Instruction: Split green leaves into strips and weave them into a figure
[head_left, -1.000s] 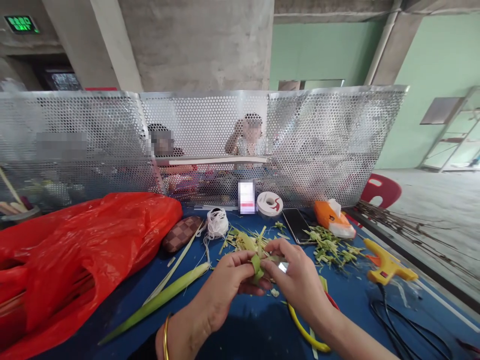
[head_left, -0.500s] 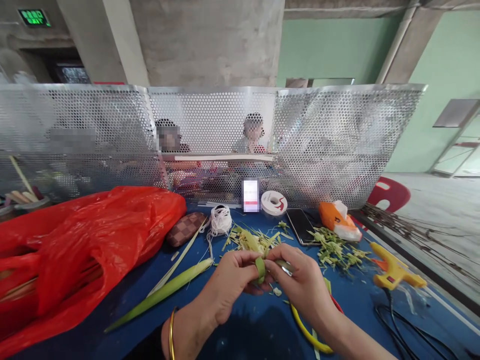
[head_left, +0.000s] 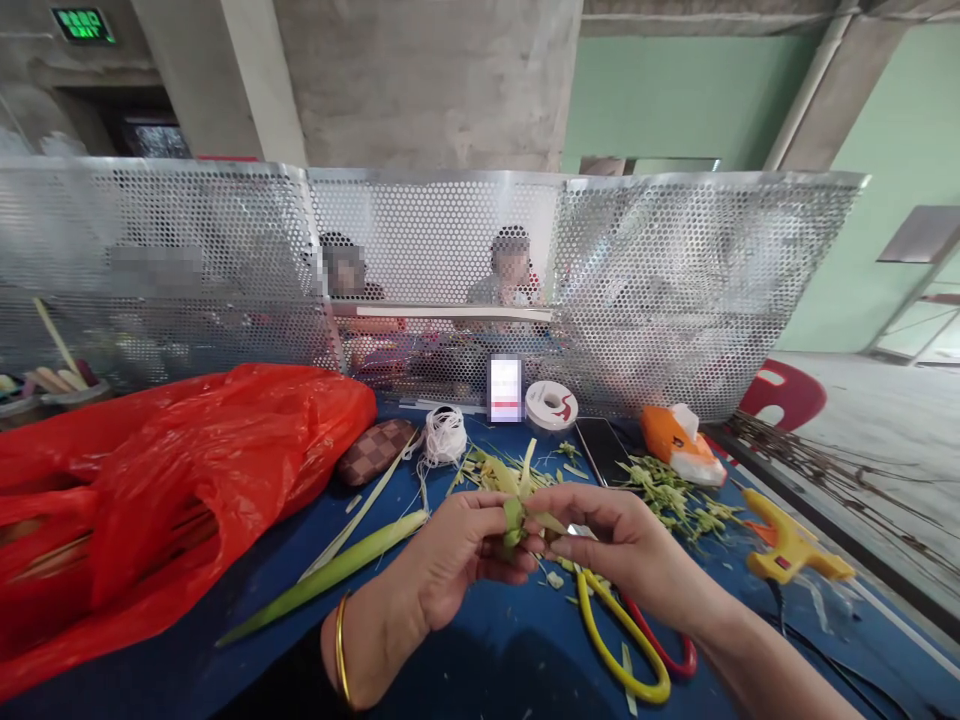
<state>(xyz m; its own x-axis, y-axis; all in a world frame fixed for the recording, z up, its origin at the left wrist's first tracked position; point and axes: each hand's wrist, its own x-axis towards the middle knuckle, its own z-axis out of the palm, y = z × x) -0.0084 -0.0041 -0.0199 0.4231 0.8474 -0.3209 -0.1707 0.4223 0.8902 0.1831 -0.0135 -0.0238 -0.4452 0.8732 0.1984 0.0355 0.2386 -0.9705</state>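
Between my two hands is a small folded piece of green leaf (head_left: pixel 514 522), with pale strips sticking up from its top. My left hand (head_left: pixel 469 535), a gold bangle at its wrist, pinches the piece from the left. The fingers of my right hand (head_left: pixel 600 520) are closed on a leaf strip (head_left: pixel 551 522) at the piece's right side. Beneath my right hand lie scissors with yellow and red handles (head_left: pixel 619 640); the hand hides part of them. A long green leaf (head_left: pixel 330 580) rests left of my left forearm.
A red plastic bag (head_left: pixel 187 480) fills the left side. White string (head_left: pixel 445 437), a ribbon spool (head_left: pixel 551 405), a phone (head_left: pixel 602 450) and a tissue pack (head_left: pixel 682 445) stand along the back. Leaf scraps (head_left: pixel 679 500) and a yellow glue gun (head_left: pixel 799 545) lie right. A perforated metal screen (head_left: pixel 442 220) runs behind.
My right hand has moved slightly right and turned, uncovering more of the scissors' handles. A pale strip now stands upright above the folded leaf. The view has shifted a little.
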